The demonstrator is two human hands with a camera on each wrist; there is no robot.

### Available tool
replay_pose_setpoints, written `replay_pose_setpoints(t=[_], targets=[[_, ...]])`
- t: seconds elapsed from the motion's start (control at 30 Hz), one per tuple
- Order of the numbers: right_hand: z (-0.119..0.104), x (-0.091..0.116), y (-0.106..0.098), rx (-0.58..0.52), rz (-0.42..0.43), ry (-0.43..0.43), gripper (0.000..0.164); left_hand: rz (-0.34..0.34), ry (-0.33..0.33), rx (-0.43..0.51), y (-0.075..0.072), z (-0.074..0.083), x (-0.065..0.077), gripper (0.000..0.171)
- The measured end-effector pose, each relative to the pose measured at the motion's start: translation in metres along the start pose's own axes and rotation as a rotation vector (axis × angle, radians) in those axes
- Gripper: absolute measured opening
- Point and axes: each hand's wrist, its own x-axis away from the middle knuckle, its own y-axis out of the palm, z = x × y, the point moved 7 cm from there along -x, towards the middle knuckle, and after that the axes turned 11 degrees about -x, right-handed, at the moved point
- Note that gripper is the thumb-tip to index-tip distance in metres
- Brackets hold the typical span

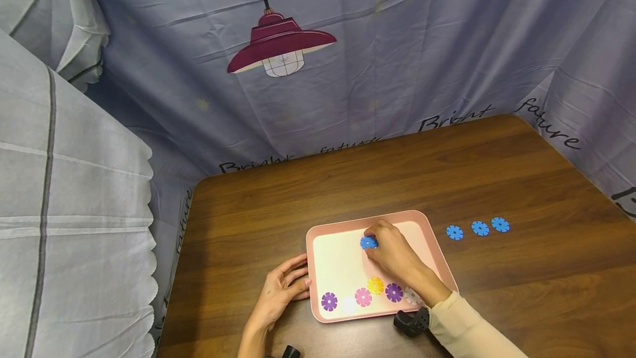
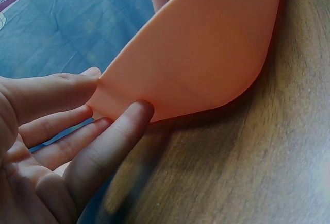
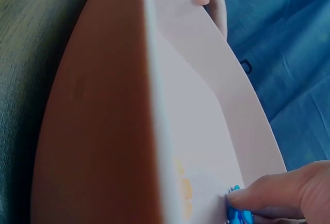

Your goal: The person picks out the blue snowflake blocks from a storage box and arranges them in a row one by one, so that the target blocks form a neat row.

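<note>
My right hand (image 1: 393, 250) reaches over the pink tray (image 1: 318, 320), pinching a blue slotted disc (image 1: 368, 242) between thumb and fingers. In the right wrist view, the blue disc (image 3: 238, 213) shows at the fingertips, close to the tray floor. Along the tray's left side, my left hand (image 1: 280, 290) rests with extended fingers and thumb touching the outer wall and rim. The left wrist view shows these fingers (image 2: 111, 147) against the tray wall (image 2: 201, 49). Near the tray's front edge lie purple (image 1: 329, 301), white, pink (image 1: 363, 297), yellow (image 1: 375, 285), another purple (image 1: 394, 292) and whitish (image 1: 412, 295) discs.
Three blue discs (image 1: 480, 228) lie in a row on the brown wooden table (image 1: 521, 286), right of the tray. Printed curtains (image 1: 377, 70) hang behind the table, and a pale cloth (image 1: 99, 209) hangs at the left. A black device (image 1: 412, 322) is at my right wrist.
</note>
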Motion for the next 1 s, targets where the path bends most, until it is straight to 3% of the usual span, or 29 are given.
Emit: replay_pose_setpoints(t=[1.0], targets=[[-0.009, -0.003, -0.03, -0.065, 0.052, 0.023, 0.027, 0.006, -0.001, 0.0, 0.001, 0.0, 0.0, 0.059]])
